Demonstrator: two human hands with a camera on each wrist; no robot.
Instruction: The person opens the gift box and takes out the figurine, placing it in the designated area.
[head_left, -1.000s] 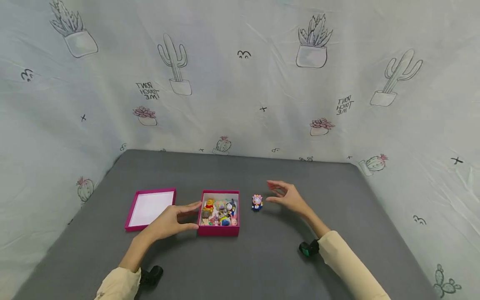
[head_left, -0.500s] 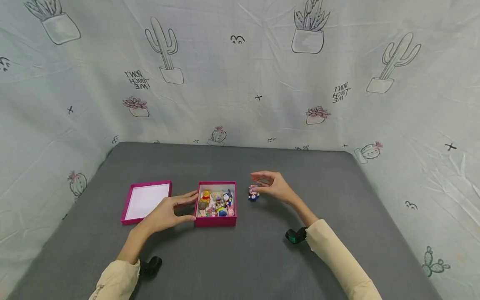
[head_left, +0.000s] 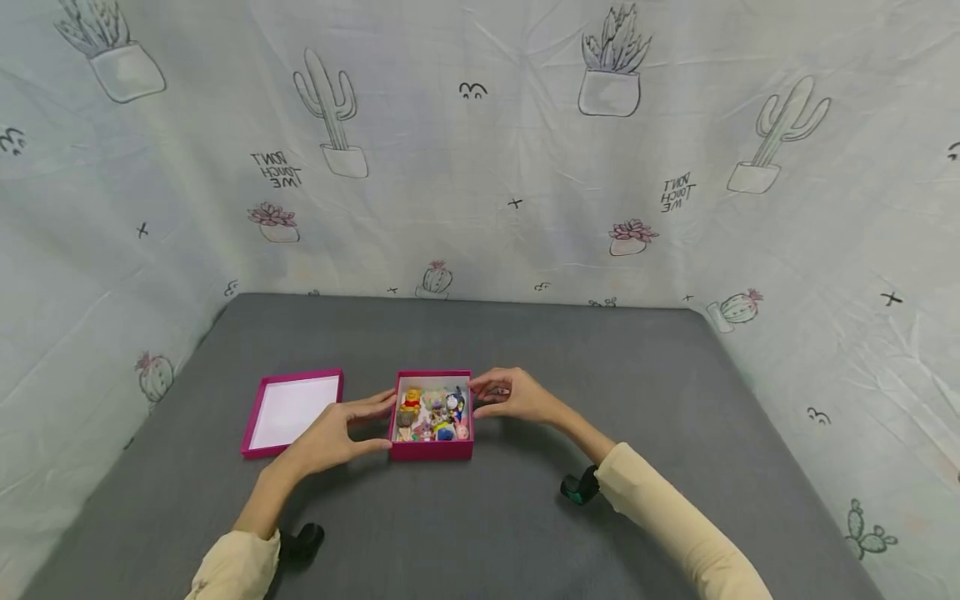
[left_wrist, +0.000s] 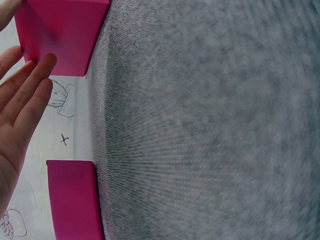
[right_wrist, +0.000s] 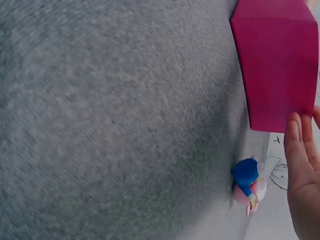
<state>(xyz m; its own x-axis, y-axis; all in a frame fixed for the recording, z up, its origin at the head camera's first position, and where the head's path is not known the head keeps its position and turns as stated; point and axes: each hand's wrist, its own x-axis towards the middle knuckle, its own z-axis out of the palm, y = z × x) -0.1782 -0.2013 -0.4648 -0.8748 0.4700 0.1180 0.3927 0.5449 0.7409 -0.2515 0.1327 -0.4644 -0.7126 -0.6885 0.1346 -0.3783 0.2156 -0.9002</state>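
- Currently, the open pink box [head_left: 431, 451] is steadied by the left hand [head_left: 330, 433]: its fingers are held nearly straight and laid against the box's left wall, with nothing gripped.
- The right hand [head_left: 517, 398] is held just beside the box's right wall, fingers loosely bent toward it. Whether anything is pinched cannot be told from these views.
- A small blue-and-pink figurine [right_wrist: 246, 181] is seen in the right wrist view, close to the right hand's fingers and near the box's corner. It is hidden behind the hand in the head view, so contact between fingers and figurine cannot be confirmed.
- The box is already crowded with small toys [head_left: 435, 412]. A figurine brought in would probably be best lowered into a gap, not dropped, so that its neighbours are not knocked out.
- A light pinch at the figurine's body would likely be enough. The rim should be cleared fully before anything is let down.
- The left hand's bracing is judged useful, since a light cardboard box could be pushed sideways on the cloth.
- The box's lid [head_left: 253, 414] is lying inside-up to the left of the box, just beyond the left hand and apart from it.
- Everything is set on a table [head_left: 525, 517] covered in grey, felt-like fabric.
- The space is enclosed on three sides by a pale cloth backdrop [head_left: 480, 167] printed with cacti and potted plants.
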